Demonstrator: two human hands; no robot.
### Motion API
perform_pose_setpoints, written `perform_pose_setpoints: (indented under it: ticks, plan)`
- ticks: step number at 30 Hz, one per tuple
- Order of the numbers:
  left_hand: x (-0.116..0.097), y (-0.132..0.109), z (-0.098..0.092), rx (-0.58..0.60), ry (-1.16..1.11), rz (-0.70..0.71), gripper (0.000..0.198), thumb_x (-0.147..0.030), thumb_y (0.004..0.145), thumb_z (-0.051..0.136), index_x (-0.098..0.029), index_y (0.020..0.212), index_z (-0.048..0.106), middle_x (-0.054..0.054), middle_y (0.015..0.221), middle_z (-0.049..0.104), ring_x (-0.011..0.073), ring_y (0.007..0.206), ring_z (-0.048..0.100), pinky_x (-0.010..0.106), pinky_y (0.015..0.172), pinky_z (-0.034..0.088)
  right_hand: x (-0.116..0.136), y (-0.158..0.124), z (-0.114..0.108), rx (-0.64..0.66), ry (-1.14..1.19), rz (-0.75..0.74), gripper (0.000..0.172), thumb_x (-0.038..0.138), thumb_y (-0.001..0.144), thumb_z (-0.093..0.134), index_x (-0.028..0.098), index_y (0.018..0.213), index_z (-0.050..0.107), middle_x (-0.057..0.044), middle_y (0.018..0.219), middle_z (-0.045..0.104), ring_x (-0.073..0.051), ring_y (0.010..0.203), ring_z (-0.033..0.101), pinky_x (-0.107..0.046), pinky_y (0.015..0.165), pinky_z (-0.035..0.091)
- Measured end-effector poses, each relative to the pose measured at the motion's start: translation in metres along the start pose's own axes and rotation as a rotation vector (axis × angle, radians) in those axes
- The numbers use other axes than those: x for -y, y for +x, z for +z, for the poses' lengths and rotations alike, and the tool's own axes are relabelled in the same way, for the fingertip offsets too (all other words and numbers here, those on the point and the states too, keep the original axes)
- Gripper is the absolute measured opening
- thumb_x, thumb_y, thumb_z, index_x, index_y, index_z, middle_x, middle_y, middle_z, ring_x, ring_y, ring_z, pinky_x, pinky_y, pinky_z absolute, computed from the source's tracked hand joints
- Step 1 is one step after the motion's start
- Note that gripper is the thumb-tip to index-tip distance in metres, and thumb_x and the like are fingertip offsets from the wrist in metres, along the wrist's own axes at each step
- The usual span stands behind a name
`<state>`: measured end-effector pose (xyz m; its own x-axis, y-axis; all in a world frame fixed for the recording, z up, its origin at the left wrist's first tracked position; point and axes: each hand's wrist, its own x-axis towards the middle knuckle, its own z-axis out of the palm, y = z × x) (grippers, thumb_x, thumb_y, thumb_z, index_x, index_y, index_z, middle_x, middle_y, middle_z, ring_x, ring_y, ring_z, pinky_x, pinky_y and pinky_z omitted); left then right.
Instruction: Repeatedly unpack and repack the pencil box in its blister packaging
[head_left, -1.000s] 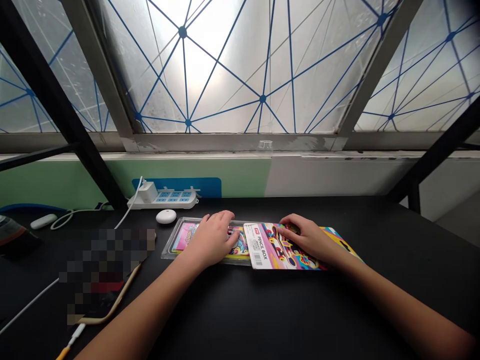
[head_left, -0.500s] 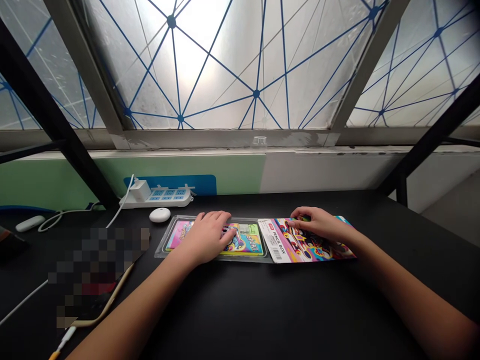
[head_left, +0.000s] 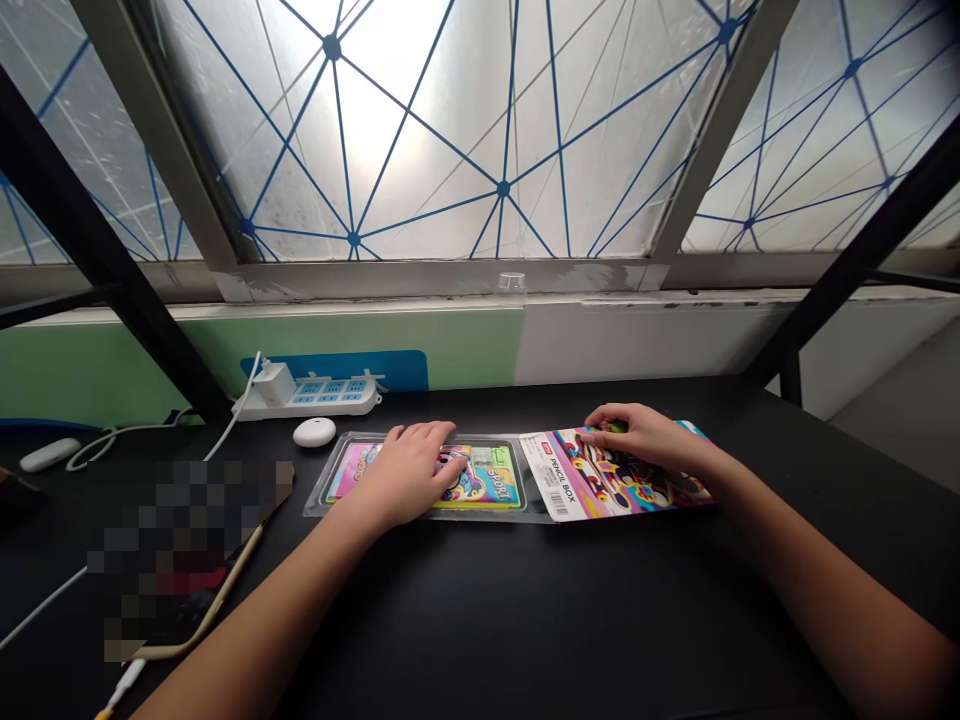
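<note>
A colourful pencil box [head_left: 491, 478] lies in a clear plastic tray [head_left: 319, 493] on the black desk. My left hand [head_left: 409, 470] rests flat over the box, fingers stretched out and covering its middle. To the right, a bright printed card [head_left: 577, 490] reading "PENCIL BOX", with a barcode, overlaps the tray's right end. My right hand [head_left: 645, 435] grips this card near its far edge, thumb on the printed face; the other fingers are partly hidden.
Behind the tray stands a white power strip [head_left: 330, 395] with a plugged-in charger. A round white case [head_left: 314, 432] sits left of the tray. White cables and a pixelated item with a tan edge [head_left: 225, 595] occupy the left side. Black frame legs [head_left: 840, 285] rise at both sides.
The card has slid slightly right relative to the tray, with my right hand on it, showing more of the tray's right end. My left hand stays on the box. The view has shifted a little.
</note>
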<state>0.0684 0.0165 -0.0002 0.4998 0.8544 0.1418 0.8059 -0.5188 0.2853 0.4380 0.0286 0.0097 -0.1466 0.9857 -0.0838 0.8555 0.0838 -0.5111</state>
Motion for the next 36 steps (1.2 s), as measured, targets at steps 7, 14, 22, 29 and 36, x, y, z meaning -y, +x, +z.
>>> perform_pose_setpoints:
  ticks: [7, 14, 22, 29, 36]
  plan:
    - [-0.004, 0.003, 0.006, -0.046, -0.053, -0.059, 0.045, -0.044, 0.100, 0.038, -0.024, 0.139, 0.048, 0.010, 0.145, 0.055, 0.0286, 0.136, 0.047, 0.053, 0.116, 0.026, 0.036, -0.009, 0.025, -0.044, 0.073, -0.014, 0.050, 0.071, 0.081, 0.057, 0.024, 0.093, 0.068, -0.003, 0.087, 0.071, -0.022, 0.078, 0.063, -0.030, 0.064, 0.045]
    - [-0.037, -0.004, 0.011, -0.133, -0.370, -0.118, 0.062, -0.045, 0.098, 0.042, -0.026, 0.154, 0.024, 0.012, 0.156, 0.041, 0.0302, 0.144, 0.037, 0.051, 0.115, 0.032, 0.072, -0.019, 0.063, -0.069, 0.142, -0.110, 0.044, 0.064, 0.091, 0.049, 0.023, 0.093, 0.065, -0.005, 0.091, 0.070, -0.023, 0.080, 0.063, -0.033, 0.067, 0.047]
    - [-0.009, 0.006, 0.000, -0.378, -0.749, -0.144, 0.057, -0.051, 0.101, 0.037, -0.024, 0.150, 0.024, 0.013, 0.147, 0.050, 0.0237, 0.137, 0.048, 0.040, 0.111, 0.039, 0.042, -0.010, 0.033, 0.044, 0.079, -0.027, 0.049, 0.069, 0.086, 0.054, 0.023, 0.093, 0.067, -0.004, 0.089, 0.072, -0.023, 0.081, 0.064, -0.032, 0.066, 0.047]
    - [0.024, 0.019, 0.012, -0.423, -1.049, -0.331, 0.063, -0.062, 0.101, 0.011, -0.023, 0.149, 0.022, 0.016, 0.147, 0.049, 0.0241, 0.136, 0.049, 0.043, 0.105, 0.045, 0.009, -0.008, 0.000, 0.191, 0.120, 0.023, 0.058, 0.062, 0.074, 0.073, 0.026, 0.118, 0.063, -0.005, 0.117, 0.071, -0.030, 0.106, 0.066, -0.033, 0.085, 0.052]
    - [0.007, 0.014, 0.030, -0.535, -1.171, -0.067, 0.068, -0.070, 0.097, 0.023, -0.027, 0.150, 0.024, 0.014, 0.151, 0.044, 0.0279, 0.140, 0.042, 0.049, 0.113, 0.031, 0.023, -0.002, 0.012, 0.142, 0.056, -0.015, 0.065, 0.066, 0.075, 0.069, 0.024, 0.123, 0.060, -0.009, 0.126, 0.066, -0.032, 0.114, 0.063, -0.037, 0.097, 0.050]
